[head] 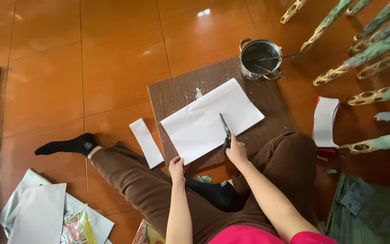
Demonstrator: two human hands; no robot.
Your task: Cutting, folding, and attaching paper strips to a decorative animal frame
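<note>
Glossy orange floor tiles [113, 58] are carrying a brown wooden board [271, 104] in front of a seated person. On it, a white paper sheet [199, 122] is lying flat. The left hand [176, 168] is pinching its near edge, while the right hand [236, 151] is gripping scissors [225, 129] resting on the sheet. A metal pot [260, 58] is standing at the board's far corner, and a white paper strip [146, 142] is lying on the floor beside it.

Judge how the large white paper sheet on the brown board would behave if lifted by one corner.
The large white paper sheet looks thin, so probably floppy and light. It lies flat on the smooth brown wooden board, so it may slide; the left hand pins its edge.
</note>
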